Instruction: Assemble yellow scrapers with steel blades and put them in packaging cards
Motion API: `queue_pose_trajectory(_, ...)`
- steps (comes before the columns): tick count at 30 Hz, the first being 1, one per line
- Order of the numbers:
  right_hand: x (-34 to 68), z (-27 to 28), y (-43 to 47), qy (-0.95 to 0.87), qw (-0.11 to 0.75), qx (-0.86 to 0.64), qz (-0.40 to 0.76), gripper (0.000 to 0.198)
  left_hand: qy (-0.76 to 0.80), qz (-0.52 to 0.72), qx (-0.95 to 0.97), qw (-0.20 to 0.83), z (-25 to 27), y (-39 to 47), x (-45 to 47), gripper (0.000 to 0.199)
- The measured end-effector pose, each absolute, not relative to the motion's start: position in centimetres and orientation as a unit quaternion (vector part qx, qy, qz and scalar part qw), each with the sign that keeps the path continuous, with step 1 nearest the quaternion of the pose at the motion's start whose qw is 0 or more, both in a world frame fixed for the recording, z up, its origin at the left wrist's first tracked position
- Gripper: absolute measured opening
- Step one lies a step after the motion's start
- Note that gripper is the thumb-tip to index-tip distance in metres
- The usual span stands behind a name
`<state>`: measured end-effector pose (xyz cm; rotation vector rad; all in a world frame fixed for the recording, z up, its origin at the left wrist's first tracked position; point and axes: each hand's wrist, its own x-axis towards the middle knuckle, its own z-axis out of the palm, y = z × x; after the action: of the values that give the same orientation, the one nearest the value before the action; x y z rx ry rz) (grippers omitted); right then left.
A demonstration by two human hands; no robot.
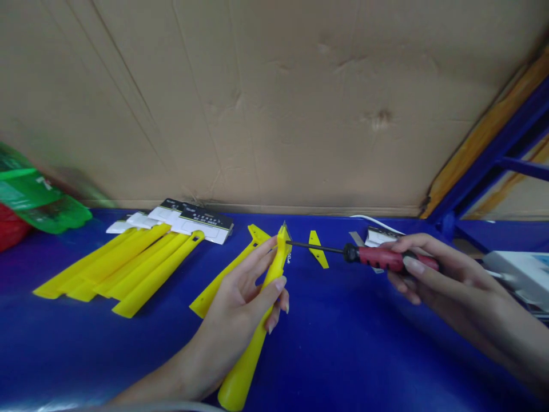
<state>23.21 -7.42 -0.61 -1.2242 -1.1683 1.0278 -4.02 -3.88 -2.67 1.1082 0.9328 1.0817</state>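
Yellow scraper (257, 320); red-black screwdriver (377, 256); blue table (364, 343); green bag (38, 200).

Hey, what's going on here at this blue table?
A person is working on a yellow plastic scraper. The left hand holds it by the handle, blade end up, while the right hand holds a red-handled screwdriver with its tip against the scraper's head. A second scraper lies just behind the left hand, and a small yellow piece lies under the screwdriver shaft. To the left, a row of yellow scrapers lies on the blue table.
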Motion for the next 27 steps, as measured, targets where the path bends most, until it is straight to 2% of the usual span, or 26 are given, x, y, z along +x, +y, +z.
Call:
queue_pose_trajectory(5, 23.5, -0.8, -7.1, -0.472, 0.520, -0.586, 0.404, 0.040, 0.395, 0.458, 0.505, 0.616, -2.6, -4.1, -4.0, 0.070)
queue_pose_trajectory(9, 23.5, -0.6, -7.3, -0.487, 0.541, -0.517, 0.451, 0.031, 0.400, 0.487, 0.489, 0.603, -2.4, -3.8, -4.1, 0.079)
queue_pose_trajectory(13, 23.4, -0.5, -7.3, -0.539, 0.531, -0.503, 0.418, 0.026, 0.408, 0.484, 0.487, 0.602, -2.4, -3.6, -4.1, 0.083)
queue_pose_trajectory(18, 23.6, -0.9, -7.2, -0.521, 0.506, -0.578, 0.372, 0.044, 0.408, 0.467, 0.500, 0.604, -2.6, -3.8, -3.9, 0.076)
queue_pose_trajectory(23, 24.3, -1.3, -7.1, -0.581, 0.529, -0.492, 0.376, 0.034, 0.416, 0.475, 0.492, 0.599, -2.6, -3.7, -3.9, 0.081)
queue_pose_trajectory(27, 24.4, -0.9, -7.2, -0.614, 0.510, -0.499, 0.337, 0.024, 0.413, 0.480, 0.490, 0.599, -2.6, -3.6, -4.0, 0.081)
